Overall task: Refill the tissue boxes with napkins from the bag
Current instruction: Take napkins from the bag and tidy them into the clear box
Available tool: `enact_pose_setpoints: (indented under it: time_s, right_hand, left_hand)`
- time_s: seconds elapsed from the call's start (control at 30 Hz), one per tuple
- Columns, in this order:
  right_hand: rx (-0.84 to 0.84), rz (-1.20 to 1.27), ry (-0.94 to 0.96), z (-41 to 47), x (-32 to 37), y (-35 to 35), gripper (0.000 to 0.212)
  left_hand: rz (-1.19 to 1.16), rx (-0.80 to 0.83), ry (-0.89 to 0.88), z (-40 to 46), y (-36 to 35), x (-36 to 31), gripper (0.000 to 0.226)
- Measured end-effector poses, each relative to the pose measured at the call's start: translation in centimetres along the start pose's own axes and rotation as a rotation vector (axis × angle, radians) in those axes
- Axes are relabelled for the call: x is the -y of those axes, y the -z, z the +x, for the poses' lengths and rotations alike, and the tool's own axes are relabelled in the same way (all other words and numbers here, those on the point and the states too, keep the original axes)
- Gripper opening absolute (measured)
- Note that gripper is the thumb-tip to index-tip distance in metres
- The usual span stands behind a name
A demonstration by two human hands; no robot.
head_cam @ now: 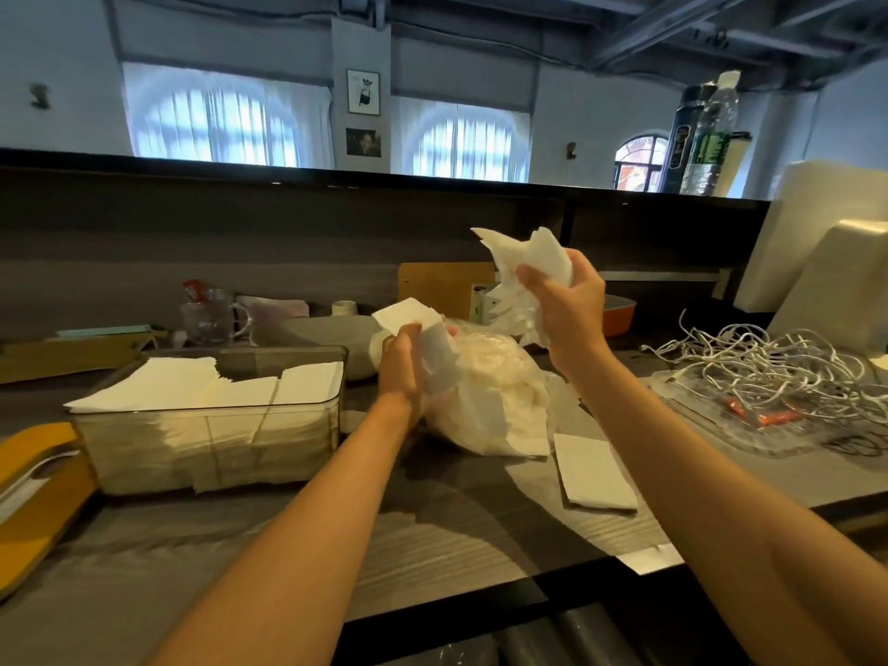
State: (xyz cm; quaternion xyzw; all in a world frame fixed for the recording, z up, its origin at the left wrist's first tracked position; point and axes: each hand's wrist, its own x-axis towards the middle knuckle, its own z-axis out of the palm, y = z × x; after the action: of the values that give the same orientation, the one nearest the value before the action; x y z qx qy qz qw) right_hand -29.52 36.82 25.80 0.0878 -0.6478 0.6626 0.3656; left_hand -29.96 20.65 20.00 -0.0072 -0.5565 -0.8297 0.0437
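- Grey counter point(432, 535) fills the lower frame; arched windows point(226, 122) sit along the top.
- Clear tissue box point(211, 420), lower left, packed with napkins.
- Plastic bag point(495, 401) at centre, gripped with a small napkin stack by the left hand point(403, 372).
- Right hand point(567, 305), raised above the bag, clutches a napkin bunch point(524, 266).

Pale walls point(576, 117) rise behind a dark raised counter ledge point(336, 177). Two arched windows point(216, 122) with sheer white curtains glow with daylight; a smaller arched window point(641, 161) sits farther right. Two framed pictures point(363, 92) hang between them. Grey beams point(672, 21) cross the ceiling.
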Motion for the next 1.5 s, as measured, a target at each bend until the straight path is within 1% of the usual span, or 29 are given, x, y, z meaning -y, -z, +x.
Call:
enact_pose_setpoints:
  time_s: [0.07, 0.1, 0.17, 0.23, 0.33, 0.4, 0.47, 0.53, 0.6, 0.67, 0.73, 0.8, 0.9, 0.93, 0.97, 1.07, 1.13, 1.17, 1.2, 1.27, 1.3, 1.37, 1.4, 1.43, 1.5]
  right_hand:
    - [0.074, 0.050, -0.027, -0.5, 0.3, -0.9, 0.036]
    - [0.098, 0.089, -0.061, -0.8, 0.2, -1.3, 0.035]
    - [0.127, 0.176, -0.167, -1.5, -0.3, -2.0, 0.034]
    - [0.144, 0.234, -0.294, -2.3, -1.4, -2.2, 0.034]
    - [0.128, 0.221, -0.392, -3.5, -3.8, -2.1, 0.036]
    - [0.121, 0.168, -0.419, -4.1, -5.2, -1.9, 0.033]
    - [0.133, 0.136, -0.441, -4.6, -6.0, -1.7, 0.029]
    - [0.134, 0.134, -0.457, -4.5, -6.3, -1.4, 0.028]
    - [0.117, 0.176, -0.451, -4.3, -6.0, -0.9, 0.024]
    - [0.090, 0.258, -0.434, -3.8, -5.6, -0.2, 0.020]
    - [0.060, 0.323, -0.420, -3.2, -5.6, 0.7, 0.030]
    - [0.060, 0.404, -0.444, -2.8, -5.7, 1.4, 0.045]
    - [0.170, 0.581, -0.519, -2.9, -5.6, 1.8, 0.073]
    - [0.190, 0.582, -0.499, -3.0, -5.4, 1.7, 0.073]
    - [0.194, 0.542, -0.450, -3.3, -5.3, 1.4, 0.068]
    - [0.177, 0.217, -0.316, -4.5, -4.9, -0.1, 0.044]
    - [0.196, 0.019, -0.225, -5.5, -4.9, -1.2, 0.035]
    - [0.201, -0.041, -0.197, -5.8, -4.9, -1.6, 0.033]
    - [0.199, -0.072, -0.199, -6.1, -4.9, -2.0, 0.033]
    - [0.171, -0.058, -0.289, -6.5, -4.6, -2.3, 0.035]
    - [0.170, -0.051, -0.333, -6.7, -4.7, -2.4, 0.036]
    - [0.204, -0.056, -0.356, -7.0, -4.8, -2.5, 0.036]
    - [0.223, -0.057, -0.352, -7.2, -4.7, -2.5, 0.036]
    - [0.235, -0.050, -0.351, -7.3, -4.6, -2.5, 0.036]
    - [0.261, -0.052, -0.358, -7.2, -4.4, -2.5, 0.043]
  left_hand:
    - [0.046, 0.007, 0.006, 0.0, -0.2, -0.4, 0.034]
    - [0.050, 0.006, 0.014, 0.1, -0.3, -0.6, 0.033]
    - [0.019, 0.012, 0.044, 0.1, -0.1, -1.0, 0.042]
    - [0.002, -0.011, 0.013, 0.2, 0.3, -1.4, 0.043]
    - [0.113, -0.126, -0.095, 0.5, 0.6, -2.1, 0.037]
    - [0.105, -0.194, -0.146, 0.8, 0.9, -1.9, 0.032]
    - [0.009, -0.196, -0.094, 0.7, 0.7, -1.6, 0.033]
    - [-0.060, -0.143, -0.021, 0.3, 0.3, -1.2, 0.034]
    - [-0.122, -0.091, 0.070, -0.1, 0.2, -0.7, 0.034]
    - [-0.192, -0.029, 0.178, -0.3, 0.2, -0.4, 0.040]
    - [-0.232, 0.016, 0.244, -0.6, 0.1, -0.5, 0.043]
    - [-0.209, 0.033, 0.271, -0.8, -0.1, -0.6, 0.043]
    - [-0.132, 0.089, 0.311, -1.2, -0.5, -0.4, 0.046]
    - [-0.117, 0.117, 0.315, -1.4, -0.7, -0.4, 0.048]
    - [-0.116, 0.152, 0.310, -1.6, -0.9, -0.3, 0.052]
    - [-0.045, 0.202, 0.250, -2.2, -1.6, -0.2, 0.063]
    - [0.021, 0.231, 0.213, -2.3, -2.0, 0.3, 0.068]
    - [0.066, 0.232, 0.205, -2.4, -2.1, 0.5, 0.070]
    - [0.103, 0.227, 0.197, -2.5, -2.2, 0.7, 0.073]
    - [0.143, 0.208, 0.194, -2.7, -2.5, 1.2, 0.081]
    - [0.153, 0.184, 0.204, -2.8, -2.7, 1.3, 0.092]
    - [0.160, 0.108, 0.240, -3.0, -2.9, 1.5, 0.122]
    - [0.171, 0.081, 0.236, -2.9, -2.9, 1.7, 0.123]
    - [0.185, 0.058, 0.214, -3.0, -3.0, 1.9, 0.109]
    - [0.187, 0.012, 0.177, -2.9, -3.1, 2.3, 0.070]
